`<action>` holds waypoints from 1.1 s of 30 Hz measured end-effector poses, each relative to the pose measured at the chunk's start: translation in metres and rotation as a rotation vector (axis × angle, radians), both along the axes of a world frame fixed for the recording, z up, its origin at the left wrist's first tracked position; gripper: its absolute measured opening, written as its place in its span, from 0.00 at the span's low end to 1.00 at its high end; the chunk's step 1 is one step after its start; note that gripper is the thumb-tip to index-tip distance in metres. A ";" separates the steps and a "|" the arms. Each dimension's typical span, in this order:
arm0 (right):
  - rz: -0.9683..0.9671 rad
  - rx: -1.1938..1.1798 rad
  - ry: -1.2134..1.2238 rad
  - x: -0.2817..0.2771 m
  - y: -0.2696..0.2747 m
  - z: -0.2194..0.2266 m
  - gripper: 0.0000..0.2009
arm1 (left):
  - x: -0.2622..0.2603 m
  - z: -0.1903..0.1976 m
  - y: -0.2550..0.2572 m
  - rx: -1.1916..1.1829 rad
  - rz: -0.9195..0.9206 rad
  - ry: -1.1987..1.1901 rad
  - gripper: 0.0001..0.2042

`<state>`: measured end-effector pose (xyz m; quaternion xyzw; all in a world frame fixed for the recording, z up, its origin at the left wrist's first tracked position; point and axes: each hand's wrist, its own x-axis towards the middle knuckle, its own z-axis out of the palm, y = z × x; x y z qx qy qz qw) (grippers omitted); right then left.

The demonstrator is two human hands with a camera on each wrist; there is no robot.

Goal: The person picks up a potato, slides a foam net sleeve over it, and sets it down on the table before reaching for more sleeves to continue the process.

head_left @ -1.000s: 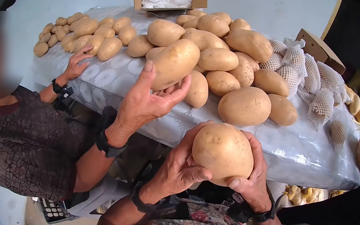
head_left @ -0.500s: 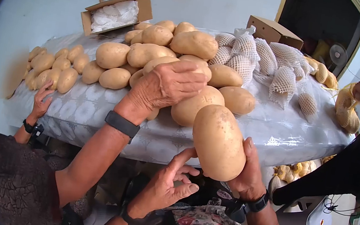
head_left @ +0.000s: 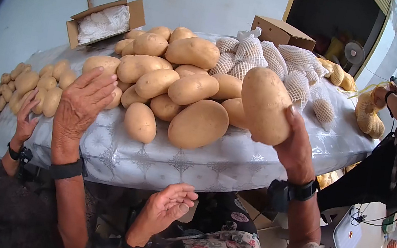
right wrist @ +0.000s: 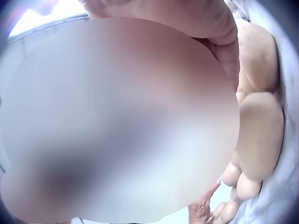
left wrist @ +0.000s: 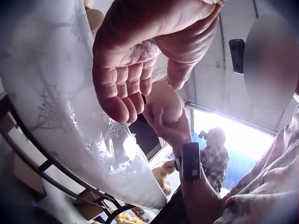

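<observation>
A large potato [head_left: 265, 106] is held up over the table's right half by my right hand [head_left: 298, 146], which grips its lower right side. In the left wrist view the same potato [left wrist: 164, 103] shows behind my left hand [left wrist: 140, 60]. Below the table's front edge, my left hand [head_left: 165, 211] hangs with loosely bent fingers and nothing in it. Most of the right wrist view is blurred over, with part of a hand along its top. A pile of large potatoes [head_left: 193, 90] lies in the middle of the table, a wide one [head_left: 198, 124] at its front.
Another person's hand [head_left: 83, 107] reaches beside smaller potatoes [head_left: 51, 81] on the left. White-netted potatoes [head_left: 270, 57] and a closed carton [head_left: 284, 33] stand at the back right. An open carton [head_left: 103, 25] holds white netting. At far right someone holds a yellow-netted bag [head_left: 370, 116].
My right hand has carried the large potato up and right, over the table. My left hand has come away from it, down and left. The neighbour's hand has drawn back left from the pile.
</observation>
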<state>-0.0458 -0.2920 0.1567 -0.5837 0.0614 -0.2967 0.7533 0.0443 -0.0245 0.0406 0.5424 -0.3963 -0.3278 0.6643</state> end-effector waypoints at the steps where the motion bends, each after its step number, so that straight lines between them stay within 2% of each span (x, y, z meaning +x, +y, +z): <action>1: -0.060 -0.090 -0.009 0.009 -0.007 0.006 0.33 | 0.001 0.000 0.000 -0.003 0.011 -0.001 0.22; 7: -0.301 -0.563 0.185 0.069 -0.044 0.043 0.41 | 0.007 -0.004 0.002 0.005 0.042 0.031 0.20; 11: -0.186 -0.596 0.207 0.117 -0.056 0.043 0.42 | 0.008 -0.008 0.003 0.031 0.048 0.079 0.19; 12: -0.239 -0.730 0.364 0.131 -0.057 0.041 0.41 | 0.009 -0.012 0.004 0.045 0.046 0.093 0.19; 13: -0.146 -0.845 0.382 0.128 -0.049 0.043 0.40 | 0.010 -0.014 0.003 0.059 0.043 0.106 0.18; 15: -0.038 -0.909 0.343 0.140 -0.055 0.042 0.41 | 0.011 -0.015 0.002 0.056 0.039 0.099 0.19; 18: -0.015 -0.918 0.254 0.146 -0.056 0.036 0.42 | 0.013 -0.018 -0.001 0.052 0.040 0.118 0.19; 21: -0.179 -1.171 0.230 0.143 -0.048 0.024 0.42 | 0.013 -0.020 -0.004 0.074 0.036 0.141 0.20; 22: -0.180 -1.194 0.212 0.141 -0.048 0.022 0.40 | 0.012 -0.020 -0.006 0.081 0.036 0.149 0.20; 25: -0.156 -1.166 0.168 0.140 -0.057 0.020 0.41 | 0.012 -0.019 -0.009 0.094 0.032 0.144 0.20; 30: -0.158 -0.716 0.053 0.082 -0.047 0.037 0.31 | 0.011 -0.017 -0.007 0.109 0.099 0.150 0.22; 33: -0.128 -0.558 0.123 0.041 -0.052 0.002 0.22 | 0.014 -0.026 -0.002 0.118 0.099 0.177 0.22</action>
